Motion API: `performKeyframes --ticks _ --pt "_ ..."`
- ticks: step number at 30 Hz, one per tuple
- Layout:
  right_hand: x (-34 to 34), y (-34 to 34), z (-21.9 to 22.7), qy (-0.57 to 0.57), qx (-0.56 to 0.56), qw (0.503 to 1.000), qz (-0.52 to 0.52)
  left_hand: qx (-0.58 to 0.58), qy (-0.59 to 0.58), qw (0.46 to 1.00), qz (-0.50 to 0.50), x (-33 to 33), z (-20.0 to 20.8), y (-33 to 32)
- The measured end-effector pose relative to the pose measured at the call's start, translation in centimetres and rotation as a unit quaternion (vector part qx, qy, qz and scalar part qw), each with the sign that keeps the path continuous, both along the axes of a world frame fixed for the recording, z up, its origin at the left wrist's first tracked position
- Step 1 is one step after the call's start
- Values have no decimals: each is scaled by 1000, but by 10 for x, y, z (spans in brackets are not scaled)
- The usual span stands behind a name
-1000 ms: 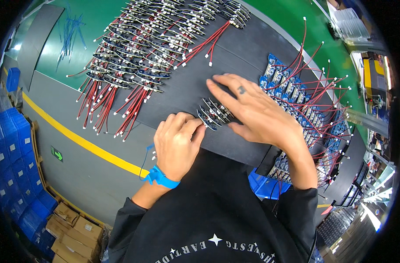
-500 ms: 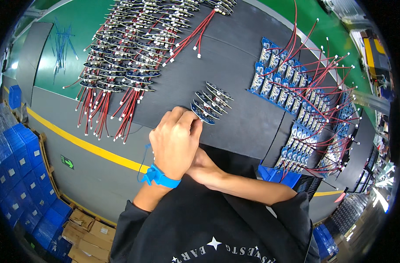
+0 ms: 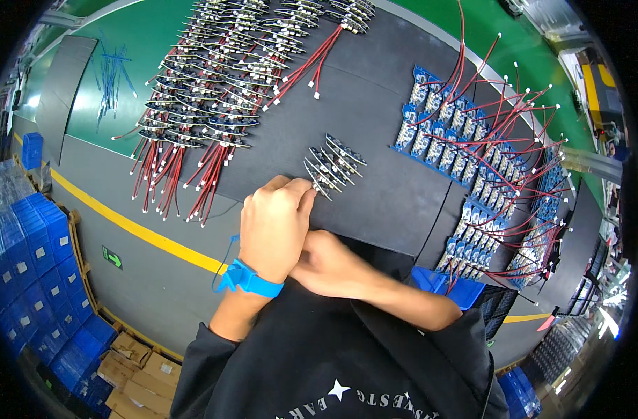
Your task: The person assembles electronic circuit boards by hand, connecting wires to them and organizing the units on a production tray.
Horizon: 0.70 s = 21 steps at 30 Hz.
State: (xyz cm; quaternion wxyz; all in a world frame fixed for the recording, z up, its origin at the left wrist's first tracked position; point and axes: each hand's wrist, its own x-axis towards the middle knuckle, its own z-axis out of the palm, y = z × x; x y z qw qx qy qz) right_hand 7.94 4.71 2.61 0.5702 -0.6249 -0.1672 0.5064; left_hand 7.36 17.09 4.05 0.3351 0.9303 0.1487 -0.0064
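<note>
My left hand (image 3: 277, 227), with a blue wrist strap (image 3: 249, 280), is closed at the near-left end of a small group of narrow circuit boards (image 3: 336, 164) standing on edge on the dark mat. Its fingertips meet the nearest board; what lies inside the fingers is hidden. Tucked low behind it, my right hand (image 3: 329, 265) is curled, its fingers mostly covered by the left hand and wrist. No wires show on this small group from here.
Beyond on the left lie rows of similar boards (image 3: 214, 91) with red wires (image 3: 210, 171) over the near edge. To the right are blue board panels (image 3: 444, 136) with red leads. Blue ties (image 3: 111, 80) lie far left; a blue bin (image 3: 465, 292) sits below the right edge.
My right hand and forearm have shifted slightly left and down, with some blur. The left hand stays at the small board group, whose nearest boards have tilted slightly.
</note>
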Motion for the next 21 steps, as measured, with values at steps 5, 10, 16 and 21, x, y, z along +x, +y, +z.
performKeyframes --ticks 5,10,16,21 --pt "77 -34 17 -471 -76 861 -178 17 1 1000 16 2 5 3" --pt "108 -32 0 -400 -89 906 -102 -8 -36 999 14 10 9 3" --pt "127 -31 16 -252 -38 957 -136 -2 -90 995 31 24 22 2" --pt "190 -12 19 -368 -55 921 -115 51 -147 987 44 74 14 6"
